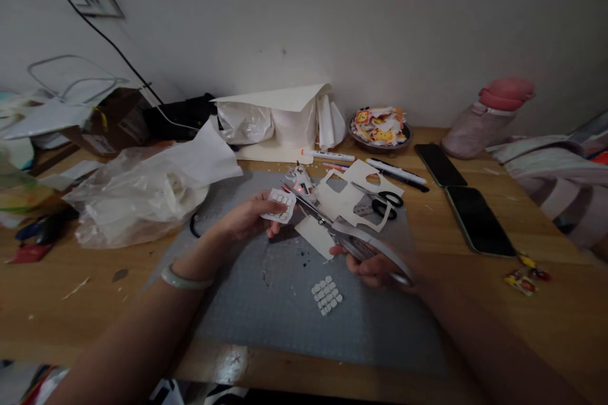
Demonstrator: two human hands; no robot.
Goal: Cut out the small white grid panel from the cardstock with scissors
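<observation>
My left hand (251, 215) pinches a small white card (279, 205) marked with a grid of dark-outlined rounded squares. Wrapped round the grey handles of a large pair of scissors (354, 243) is my right hand (373, 269). The scissor blades point up and left, their tips close to the card's upper right edge; I cannot tell whether they touch it. Below them, a cut-out sheet of pale rounded pieces (327, 295) lies on the grey cutting mat (256, 316). Cut paper scraps (332, 193) and a black-handled pair of scissors (387, 202) lie just beyond my hands.
Markers (396, 171) and a bowl of wrappers (380, 128) sit at the back. Two phones (479, 220) and a pink-lidded bottle (482, 117) stand or lie at right. A clear plastic bag (128, 202) and a cardboard box (111, 123) occupy the left.
</observation>
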